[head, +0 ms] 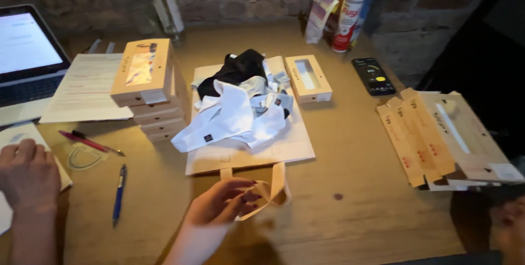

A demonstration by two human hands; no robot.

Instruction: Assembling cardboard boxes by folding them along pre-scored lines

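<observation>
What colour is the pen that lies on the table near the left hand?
The pen is blue, seen best in the head view.

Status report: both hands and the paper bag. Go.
Right hand pinching paper bag handle. Left hand flat on white paper. Garment pile lies on the bag.

The left hand (27, 175) lies at the lower left of the frame, palm down, fingers together and loosely curled, its forearm running off the bottom edge. The right hand (227, 199) sits at lower centre, fingers bent inward and pinched closed, wrist angled up from below.
</observation>
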